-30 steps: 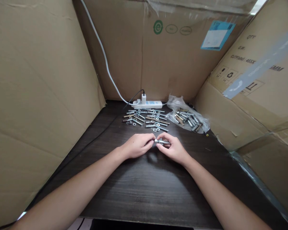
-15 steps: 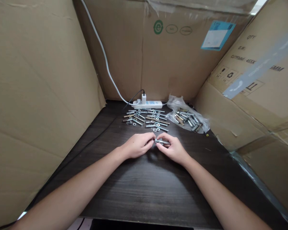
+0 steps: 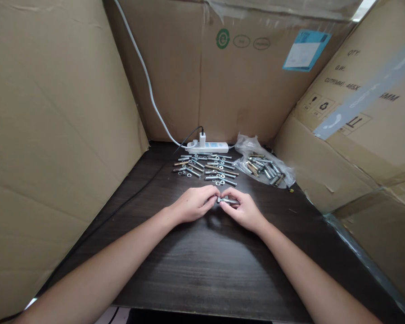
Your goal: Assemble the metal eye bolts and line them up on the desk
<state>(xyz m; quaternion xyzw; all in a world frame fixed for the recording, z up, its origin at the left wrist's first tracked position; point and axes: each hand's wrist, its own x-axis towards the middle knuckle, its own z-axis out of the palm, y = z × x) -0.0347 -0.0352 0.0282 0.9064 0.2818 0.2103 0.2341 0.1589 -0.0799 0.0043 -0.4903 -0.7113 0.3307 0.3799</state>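
My right hand point(image 3: 242, 207) is closed around a silver expansion bolt point(image 3: 230, 201), thumb below and fingers above its sleeve. The bolt lies roughly level, with its nut and washer end pointing left. At that end my left hand point(image 3: 197, 203) pinches with thumb and fingertips against the nut point(image 3: 219, 200). The left fingertips partly hide the tip. Both hands are just above the dark table, in front of a spread of loose bolts point(image 3: 221, 172) and washers point(image 3: 189, 175).
A clear plastic bag point(image 3: 248, 143) with several expansion bolts point(image 3: 270, 170) lies at the back right. Behind the loose parts sits a white power strip point(image 3: 216, 147) with a plugged-in charger point(image 3: 202, 139). A black cable point(image 3: 135, 195) crosses the left side. Cardboard walls point(image 3: 175, 76) enclose the table.
The nut end of the bolt has turned and dipped slightly between my fingers. Both hands stay in nearly the same place.
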